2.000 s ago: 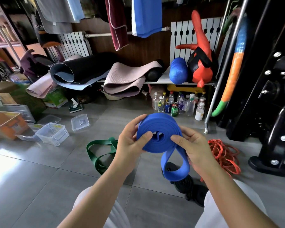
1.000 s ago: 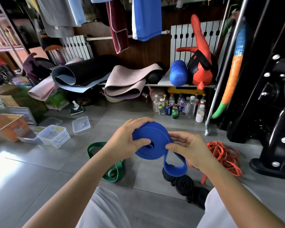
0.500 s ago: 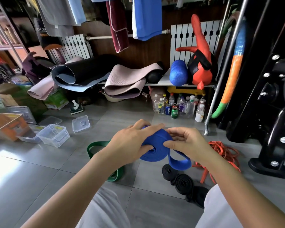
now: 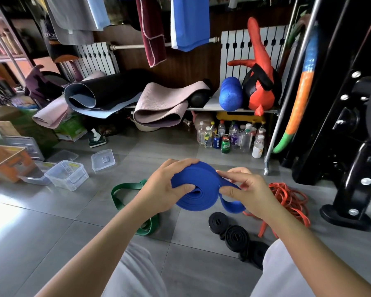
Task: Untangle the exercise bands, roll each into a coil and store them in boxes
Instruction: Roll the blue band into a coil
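Clear box [image 4: 67,175] sits open-topped on floor [image 4: 51,221] at left, contents unclear, a lid [image 4: 103,160] near it; blue band [image 4: 199,201] mostly coiled, held above floor, left hand [image 4: 166,187] gripping coil with thumb at its centre, right hand [image 4: 250,189] pinching the loose tail, black coils [image 4: 237,234] on floor below.

Floor: large glossy grey tiles [image 4: 58,211], dark grout lines.
Light: bright glare patch [image 4: 2,224] on the tiles at 9 o'clock.
Wall: dark brown panelling [image 4: 191,67] at 12 o'clock.
Radiators: white, one [image 4: 94,58] at 11 o'clock, one [image 4: 236,43] at 1 o'clock.
Hanging cloths [image 4: 190,22]: blue, maroon and grey, at 12 o'clock.
Low shelf [image 4: 210,107]: metal, 12 to 1 o'clock; rolled mats [image 4: 163,103] on it, bottles [image 4: 234,136] on the floor beneath.
Gym frame [image 4: 338,61]: black steel, 3 o'clock.
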